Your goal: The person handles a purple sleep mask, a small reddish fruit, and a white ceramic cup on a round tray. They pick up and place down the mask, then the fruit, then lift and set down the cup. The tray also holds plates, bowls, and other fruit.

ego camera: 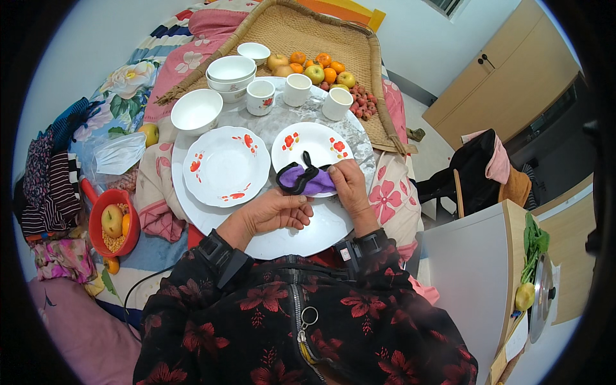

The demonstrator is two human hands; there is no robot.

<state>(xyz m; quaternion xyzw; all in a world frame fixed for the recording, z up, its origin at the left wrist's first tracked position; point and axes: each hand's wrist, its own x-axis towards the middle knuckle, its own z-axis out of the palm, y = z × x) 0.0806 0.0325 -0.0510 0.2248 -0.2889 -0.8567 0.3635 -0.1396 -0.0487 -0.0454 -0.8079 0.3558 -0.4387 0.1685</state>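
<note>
My right hand (350,185) grips one end of a small purple cloth with black edging and a black loop (308,179), held over the near rim of a floral plate (308,137). Beside the cloth's lower left edge is my left hand (276,211), palm turned up and fingers curled; whether it pinches the edging is unclear. A scalloped white plate with red flowers (224,168) lies to the left. Behind the plates stand a single white bowl (196,110), stacked white bowls (231,72), a flower-printed cup (261,98) and two white cups (297,90) (337,103).
The round marbled board (288,240) lies before me. A woven tray (298,29) behind it holds apples, oranges and small red fruits (363,102). At left are a red plastic dipper (130,240) with fruit and kernels, and a face mask (119,153). A cabinet (467,255) stands right.
</note>
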